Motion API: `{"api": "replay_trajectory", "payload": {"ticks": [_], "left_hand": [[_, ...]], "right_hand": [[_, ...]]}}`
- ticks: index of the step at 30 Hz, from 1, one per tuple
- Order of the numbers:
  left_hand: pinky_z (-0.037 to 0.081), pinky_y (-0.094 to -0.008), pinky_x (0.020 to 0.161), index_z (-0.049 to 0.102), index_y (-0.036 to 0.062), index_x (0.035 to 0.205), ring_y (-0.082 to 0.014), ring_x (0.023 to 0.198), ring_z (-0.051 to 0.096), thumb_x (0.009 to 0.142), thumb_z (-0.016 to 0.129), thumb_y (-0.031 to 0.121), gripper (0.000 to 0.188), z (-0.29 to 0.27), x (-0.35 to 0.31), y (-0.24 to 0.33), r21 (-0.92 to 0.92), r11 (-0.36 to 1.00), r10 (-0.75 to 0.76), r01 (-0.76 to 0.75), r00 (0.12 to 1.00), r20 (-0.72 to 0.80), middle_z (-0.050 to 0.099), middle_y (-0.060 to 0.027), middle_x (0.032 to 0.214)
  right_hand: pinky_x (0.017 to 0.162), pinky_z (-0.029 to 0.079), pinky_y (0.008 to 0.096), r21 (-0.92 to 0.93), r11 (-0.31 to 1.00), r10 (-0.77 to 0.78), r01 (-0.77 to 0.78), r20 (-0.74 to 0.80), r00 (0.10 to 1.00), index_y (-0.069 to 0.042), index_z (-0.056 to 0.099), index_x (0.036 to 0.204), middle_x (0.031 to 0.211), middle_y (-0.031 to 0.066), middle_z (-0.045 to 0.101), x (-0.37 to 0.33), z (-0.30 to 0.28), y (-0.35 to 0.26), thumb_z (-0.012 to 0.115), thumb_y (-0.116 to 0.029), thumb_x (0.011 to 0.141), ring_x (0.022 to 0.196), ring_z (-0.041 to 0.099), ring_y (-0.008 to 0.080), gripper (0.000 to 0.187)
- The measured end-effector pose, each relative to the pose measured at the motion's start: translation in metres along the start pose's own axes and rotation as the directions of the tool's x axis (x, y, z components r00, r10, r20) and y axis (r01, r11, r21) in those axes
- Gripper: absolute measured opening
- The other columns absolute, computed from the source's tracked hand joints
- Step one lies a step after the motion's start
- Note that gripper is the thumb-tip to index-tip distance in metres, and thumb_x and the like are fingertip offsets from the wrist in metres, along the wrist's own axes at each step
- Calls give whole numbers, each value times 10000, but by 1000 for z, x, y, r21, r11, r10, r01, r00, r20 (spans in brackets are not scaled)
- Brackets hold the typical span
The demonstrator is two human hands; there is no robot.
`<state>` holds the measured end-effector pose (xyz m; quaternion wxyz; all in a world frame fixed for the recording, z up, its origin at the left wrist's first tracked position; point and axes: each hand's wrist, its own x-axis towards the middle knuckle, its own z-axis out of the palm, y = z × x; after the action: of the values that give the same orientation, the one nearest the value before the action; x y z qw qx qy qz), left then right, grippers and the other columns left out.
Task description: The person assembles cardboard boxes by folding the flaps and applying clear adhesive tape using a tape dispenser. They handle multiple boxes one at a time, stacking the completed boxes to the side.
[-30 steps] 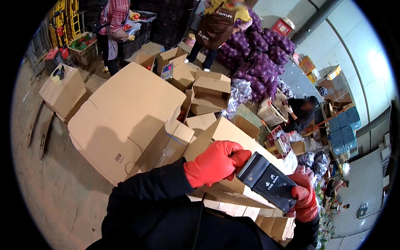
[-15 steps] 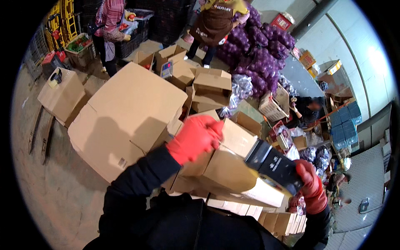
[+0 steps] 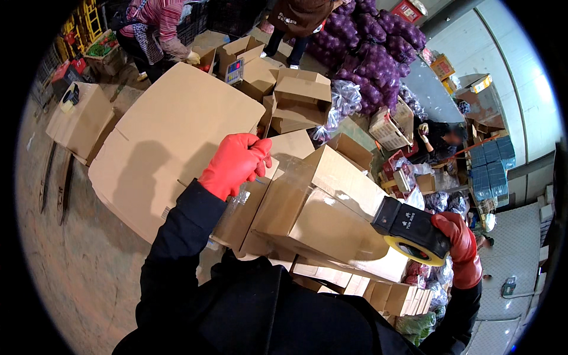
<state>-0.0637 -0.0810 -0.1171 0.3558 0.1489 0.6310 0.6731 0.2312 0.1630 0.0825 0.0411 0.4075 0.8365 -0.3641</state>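
My right hand (image 3: 460,245), in a red rubber glove, grips a black tape dispenser (image 3: 410,223) with a yellow-edged roll at the right end of a closed cardboard box (image 3: 331,216). Clear tape shines along the box's top. To the left of that box, my left hand (image 3: 235,165), also red-gloved, is closed with its fingertips pinched together. Whatever it may hold is too small to make out. Just below it, glossy clear film (image 3: 241,197) shows against a cardboard panel. A large flat-topped carton (image 3: 183,124) stands at the left, close to my left hand.
Open cartons (image 3: 302,94) and a small digital scale (image 3: 234,71) stand beyond the box. Purple net sacks (image 3: 370,65) are piled behind them. Two people work at the far side, another at the right by a crate (image 3: 391,127). A second tape dispenser (image 3: 71,96) lies on a carton far left.
My hands have moved apart: the left went leftward off the box, the right shifted right with the tape dispenser. The person at the far left has bent toward an open carton.
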Motion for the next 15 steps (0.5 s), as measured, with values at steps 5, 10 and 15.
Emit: {"api": "replay_trajectory", "payload": {"ticks": [5,10,15], "left_hand": [[338,-243,411,600,12,758,-80,457,439,942,543,256,311,1,4,-25,49,987,-148,151,987,-57,577,-38,619],[356,-258,435,627,22,735,-110,461,450,932,554,311,358,24,15,-78,-51,963,-263,265,964,49,556,-32,580],[409,-261,448,663,21,779,-99,498,523,931,575,288,319,51,7,-109,-226,951,-225,211,974,-35,600,-29,616]], "right_hand": [[691,477,312,-388,701,-631,599,53,774,-88,685,1015,945,156,645,13,6,33,616,-192,884,790,624,244,182],[716,485,313,-521,499,-749,693,144,647,-92,658,1065,1001,156,625,20,7,32,634,-141,865,811,624,239,207],[683,468,278,-26,995,-99,97,-82,992,41,671,901,784,71,647,19,24,-3,636,-324,847,736,592,137,371]]}}
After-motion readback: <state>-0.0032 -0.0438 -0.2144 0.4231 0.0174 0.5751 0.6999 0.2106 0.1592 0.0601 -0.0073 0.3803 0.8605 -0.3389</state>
